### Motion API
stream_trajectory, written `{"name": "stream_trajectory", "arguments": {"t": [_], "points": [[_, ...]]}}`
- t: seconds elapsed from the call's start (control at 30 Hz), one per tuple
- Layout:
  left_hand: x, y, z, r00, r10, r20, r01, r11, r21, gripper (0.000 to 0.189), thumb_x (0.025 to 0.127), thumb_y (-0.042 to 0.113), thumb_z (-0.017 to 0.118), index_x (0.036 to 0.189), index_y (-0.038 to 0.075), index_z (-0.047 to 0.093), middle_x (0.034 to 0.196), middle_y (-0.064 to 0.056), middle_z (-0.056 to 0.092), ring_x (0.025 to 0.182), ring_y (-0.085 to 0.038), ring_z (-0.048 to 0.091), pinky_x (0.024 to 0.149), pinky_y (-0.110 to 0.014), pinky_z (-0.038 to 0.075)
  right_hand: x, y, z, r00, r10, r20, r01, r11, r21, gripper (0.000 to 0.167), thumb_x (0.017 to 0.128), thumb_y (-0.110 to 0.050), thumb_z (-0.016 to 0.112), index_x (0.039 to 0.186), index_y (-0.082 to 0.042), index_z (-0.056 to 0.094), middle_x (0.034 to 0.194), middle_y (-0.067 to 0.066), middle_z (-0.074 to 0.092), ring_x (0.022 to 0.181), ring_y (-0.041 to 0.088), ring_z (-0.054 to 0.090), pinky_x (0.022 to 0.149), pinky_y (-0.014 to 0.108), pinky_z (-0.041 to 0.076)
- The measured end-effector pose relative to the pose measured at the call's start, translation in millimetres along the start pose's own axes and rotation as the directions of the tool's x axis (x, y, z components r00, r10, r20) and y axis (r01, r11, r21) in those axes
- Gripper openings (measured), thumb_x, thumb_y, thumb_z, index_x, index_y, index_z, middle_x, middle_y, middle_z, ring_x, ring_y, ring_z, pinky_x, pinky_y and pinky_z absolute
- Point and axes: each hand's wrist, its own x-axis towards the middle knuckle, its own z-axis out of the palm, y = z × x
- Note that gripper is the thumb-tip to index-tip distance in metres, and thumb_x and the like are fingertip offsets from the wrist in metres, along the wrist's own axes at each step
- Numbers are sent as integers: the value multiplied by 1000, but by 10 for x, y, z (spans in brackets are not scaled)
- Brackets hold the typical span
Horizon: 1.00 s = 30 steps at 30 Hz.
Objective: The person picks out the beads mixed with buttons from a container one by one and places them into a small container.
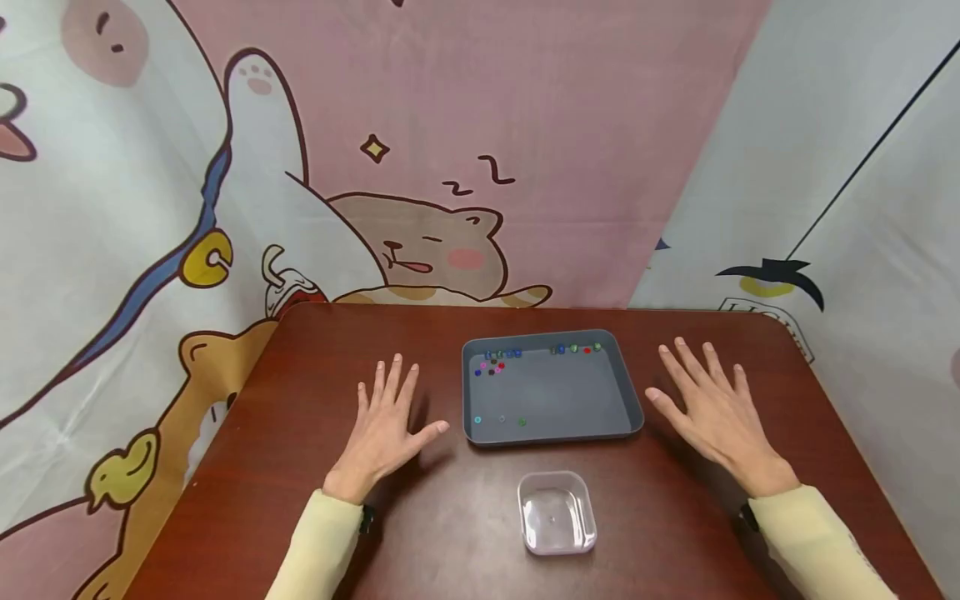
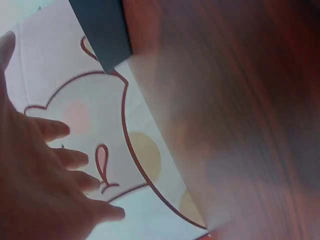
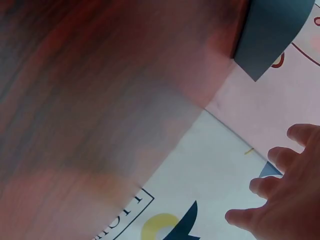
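At left, the left hand [image 1: 382, 437] has its fingers spread and straight, palm toward the surface [image 1: 247, 500], thumb pointing at the tray [image 1: 562, 392] just beside it. The tray lies between the two hands: grey, shallow, rectangular with rounded corners, its bare floor taking up most of the middle and right. Along its far wall, on the left, runs a short row of blue and green beads [image 1: 499, 355]; nearer than these sits a loose cluster of pink, red and dark beads [image 1: 501, 366]. Toward the near left corner are three spaced pieces: a light blue ring [image 1: 477, 420], a pale ring [image 1: 502, 419] and a green piece [image 1: 522, 422]. Farther right, a second row [image 1: 574, 348] by the far wall shows blue, green and red. Nearer the person than the tray stands a clear square container [image 1: 558, 546] with rounded corners. At right, the right hand [image 1: 716, 408] is likewise outspread, its thumb near the tray's right side.
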Motion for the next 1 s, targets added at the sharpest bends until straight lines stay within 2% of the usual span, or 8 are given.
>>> {"name": "stream_trajectory", "arguments": {"t": [0.17,0.3,0.47,0.7,0.83,0.9,0.97,1.0], "points": [[-59,178,15,992,125,-24,-126,992,-30,106,89,74,63,165,10,26,173,-12,10,158,-39,9,121,-66,14,13,-50,-15,1000,1,-4,-1,1000,13,81,102,-55,53,167,-17,22,171,16,18,158,43,2,118,72,-5],[-128,360,53,967,251,-37,-253,965,-69,107,88,75,63,164,8,28,173,-11,16,158,-35,14,122,-60,19,39,-126,-37,1000,-3,-11,3,1000,30,80,103,-56,52,167,-17,24,171,14,19,158,41,3,119,71,-2],[-220,583,140,916,401,-29,-402,910,-103,109,88,79,57,162,4,31,171,-12,22,157,-33,19,121,-56,27,81,-243,-46,1000,-22,-20,23,999,45,78,103,-56,51,166,-16,27,171,14,22,158,41,6,119,72,4],[-296,839,199,840,541,-36,-540,830,-143,115,78,68,80,162,5,32,172,-6,22,155,-30,26,121,-47,31,141,-364,-66,998,-53,-33,56,996,65,78,104,-54,51,166,-15,24,171,14,21,158,40,7,119,72,4],[-321,952,254,795,606,-25,-602,782,-160,116,76,67,82,162,7,32,170,-5,25,154,-28,31,119,-44,36,161,-411,-56,998,-58,-35,61,995,82,77,105,-53,51,166,-15,24,171,13,21,158,41,8,119,72,6],[-331,993,288,778,629,-6,-621,766,-166,117,76,69,82,162,7,32,169,-6,27,153,-27,33,118,-43,37,172,-433,-38,997,-64,-41,67,994,88,76,105,-53,51,166,-15,25,171,13,22,157,42,10,118,72,8],[-341,1026,321,770,637,25,-624,761,-179,118,76,71,80,162,8,31,169,-5,29,152,-23,33,118,-41,37,184,-455,-20,997,-69,-44,73,993,92,76,105,-53,51,166,-15,26,171,13,23,157,43,12,118,72,10],[-347,1039,336,771,635,48,-617,764,-191,118,76,72,79,162,8,30,169,-5,29,152,-21,33,118,-40,37,191,-465,-8,996,-72,-46,76,993,93,75,105,-53,51,166,-16,27,171,12,23,157,43,13,117,73,11]]}}
